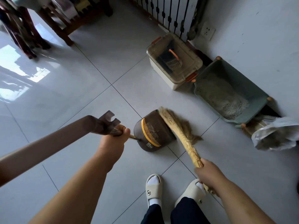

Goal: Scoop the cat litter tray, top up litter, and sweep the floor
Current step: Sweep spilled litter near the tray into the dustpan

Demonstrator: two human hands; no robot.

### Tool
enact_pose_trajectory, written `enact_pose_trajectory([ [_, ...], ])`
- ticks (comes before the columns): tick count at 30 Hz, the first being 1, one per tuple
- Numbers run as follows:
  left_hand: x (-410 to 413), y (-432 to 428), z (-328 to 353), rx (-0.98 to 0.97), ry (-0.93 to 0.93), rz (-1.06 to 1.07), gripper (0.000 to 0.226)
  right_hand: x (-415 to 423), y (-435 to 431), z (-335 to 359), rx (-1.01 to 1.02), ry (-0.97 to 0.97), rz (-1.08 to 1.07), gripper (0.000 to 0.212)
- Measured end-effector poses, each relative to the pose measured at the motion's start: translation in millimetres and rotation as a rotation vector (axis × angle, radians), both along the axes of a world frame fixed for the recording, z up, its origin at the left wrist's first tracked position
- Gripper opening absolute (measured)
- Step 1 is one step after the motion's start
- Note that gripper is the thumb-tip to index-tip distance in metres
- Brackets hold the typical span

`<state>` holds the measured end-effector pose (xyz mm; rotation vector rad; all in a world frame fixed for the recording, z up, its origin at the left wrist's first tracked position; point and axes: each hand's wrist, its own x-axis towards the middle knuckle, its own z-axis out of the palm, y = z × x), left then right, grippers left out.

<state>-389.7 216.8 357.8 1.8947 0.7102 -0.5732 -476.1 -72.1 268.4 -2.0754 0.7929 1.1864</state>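
Observation:
A brown dustpan [153, 126] with an orange comb strip stands on the grey tiled floor at centre. My left hand [113, 139] grips its long handle, which slants up toward the left. My right hand [208, 173] grips the stalk of a straw broom [178, 126], whose bristles lie against the dustpan's right side at its mouth. The green cat litter tray [258, 94] with grey litter sits by the wall at right. Left of it, a clear lidded litter bin [161, 68] holds a dark scoop [171, 61] with an orange handle.
A crumpled grey bag [275, 135] lies on the floor below the tray. A black railing [168, 15] and a wall socket [207, 30] are at the back. Dark wooden furniture legs [25, 29] stand at top left. My slippered feet [153, 189] are near the bottom.

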Motion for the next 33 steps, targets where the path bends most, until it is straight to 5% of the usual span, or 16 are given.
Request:
enact_pose_trajectory([
  [6, -3.2, 12.6, 0.7, 0.019, -0.008, -0.040, 0.027, 23.9, 3.5, -40.3, -0.027, 0.046, -0.281, 0.022],
  [11, -3.0, 10.5, -2.8, 0.044, -0.007, -0.060, 0.029, 4.1, 22.7, -37.4, -0.013, 0.184, 0.079, 0.017],
  [17, -3.2, 8.4, 0.1, 0.033, 0.005, -0.018, 0.023, -15.8, 19.4, 8.8, 0.172, 0.101, -0.016, 0.020],
  [28, -13.9, 49.3, 4.2, 0.014, -0.062, 0.124, 0.019, 67.6, 33.5, -23.9, 0.056, -0.029, -0.149, 0.017],
  [33, -13.3, 58.1, -3.5, 0.038, -0.065, 0.167, 0.017, 91.0, 58.4, -38.2, -0.003, 0.070, 0.161, 0.013],
])
